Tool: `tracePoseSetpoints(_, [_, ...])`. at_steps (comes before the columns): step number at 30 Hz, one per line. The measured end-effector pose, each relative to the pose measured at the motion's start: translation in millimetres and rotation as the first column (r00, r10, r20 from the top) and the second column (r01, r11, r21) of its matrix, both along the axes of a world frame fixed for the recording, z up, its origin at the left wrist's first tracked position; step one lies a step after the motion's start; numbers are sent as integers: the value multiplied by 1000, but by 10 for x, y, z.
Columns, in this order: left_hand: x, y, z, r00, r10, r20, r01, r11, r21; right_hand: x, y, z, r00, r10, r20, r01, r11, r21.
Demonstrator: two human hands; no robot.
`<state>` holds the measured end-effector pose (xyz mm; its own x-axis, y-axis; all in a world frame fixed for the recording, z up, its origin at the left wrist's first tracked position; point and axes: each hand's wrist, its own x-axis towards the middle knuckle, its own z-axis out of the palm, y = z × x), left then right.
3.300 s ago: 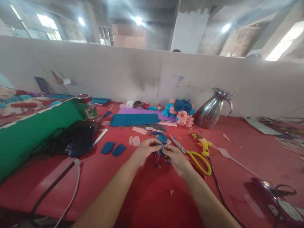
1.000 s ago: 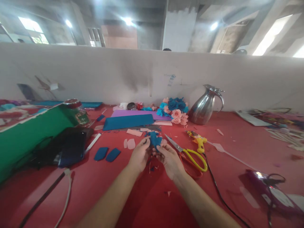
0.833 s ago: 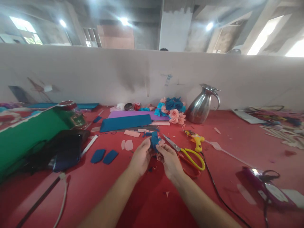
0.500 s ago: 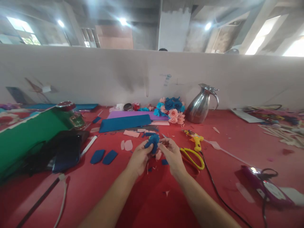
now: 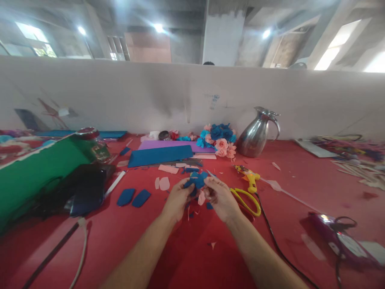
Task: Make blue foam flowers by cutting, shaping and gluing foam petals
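Between my hands is a blue paper flower point(image 5: 198, 180) with its petals spread. My left hand point(image 5: 179, 196) grips it from the left, thumb across the front. My right hand point(image 5: 218, 195) pinches a petal at its right edge; those fingertips are close together. Below the flower, a pink petal piece point(image 5: 201, 197) shows between the hands. Two cut blue petals point(image 5: 141, 198) lie to the left, near pale pink petals point(image 5: 164, 183). Scissors with yellow handles point(image 5: 247, 202) lie just right of my right hand, partly hidden by it.
A yellow glue gun point(image 5: 251, 178) with a black cord lies right of the scissors. Behind are a bunch of paper flowers point(image 5: 221, 140), a metal jug point(image 5: 255, 134) and blue sheet point(image 5: 161, 155). A dark phone point(image 5: 87, 194) lies left, a purple device point(image 5: 339, 237) right.
The flower's petals look more spread, and my right hand has pulled slightly right with the petal edge. The whole view has shifted a little.
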<state>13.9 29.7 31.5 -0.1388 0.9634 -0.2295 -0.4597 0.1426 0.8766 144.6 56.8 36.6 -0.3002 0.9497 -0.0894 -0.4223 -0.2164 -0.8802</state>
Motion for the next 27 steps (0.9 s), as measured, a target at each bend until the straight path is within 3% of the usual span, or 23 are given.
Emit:
tracePoseSetpoints(4, [36, -6, 59, 995, -28, 99, 34, 998, -56, -62, -21, -46, 973, -56, 223, 36, 995, 95])
tracePoseSetpoints(9, [51, -26, 111, 985, -57, 163, 70, 995, -74, -81, 9, -130, 958, -125, 256, 90, 985, 147])
tracePoseSetpoints(14, [48, -35, 87, 987, -111, 115, 114, 993, -23, -63, 35, -206, 940, -116, 321, 40, 971, 234])
tracePoseSetpoints(19, [-12, -14, 58, 989, -107, 103, 115, 990, -79, 28, 117, -225, 805, -306, 508, 59, 893, 445])
tracePoseSetpoints(22, [-68, -12, 66, 988, -140, 69, 147, 983, -110, 91, 172, -193, 805, -358, 473, 155, 897, 414])
tracePoseSetpoints(27, [-124, -44, 100, 973, -230, -9, 227, 964, -138, 162, 253, -135, 861, -440, 255, 372, 887, 274])
